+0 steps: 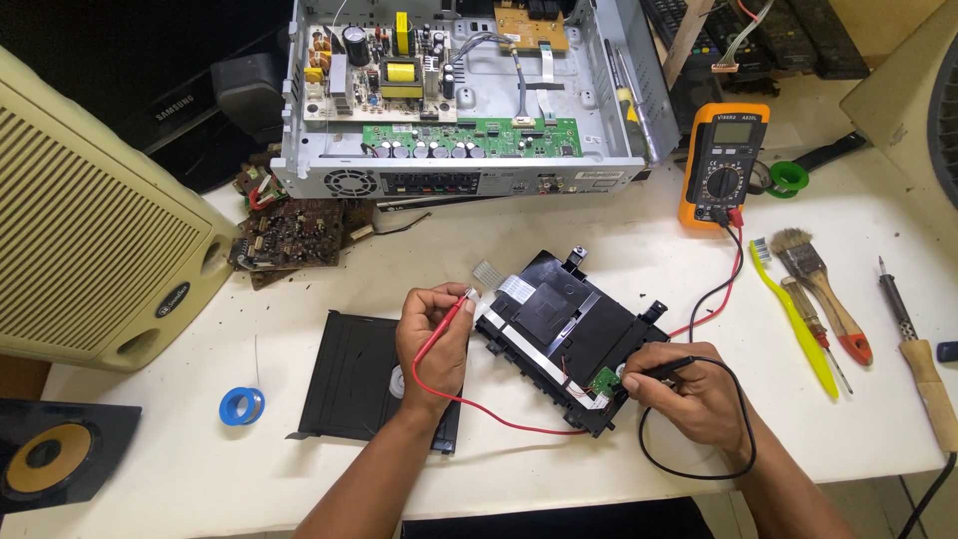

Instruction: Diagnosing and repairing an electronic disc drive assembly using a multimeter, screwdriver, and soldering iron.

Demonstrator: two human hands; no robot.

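Red probe [446,324] and black probe [659,370] on drive [559,334].
Left hand [431,339] clamps red probe, tip pointing up-right; right hand [689,394] clamps black probe, axis level, tip pointing left at green board [604,381].

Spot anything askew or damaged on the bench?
Loose brown circuit boards lie heaped and tilted by the open chassis. The black drive unit sits skewed between the left hand and right hand. No spills.
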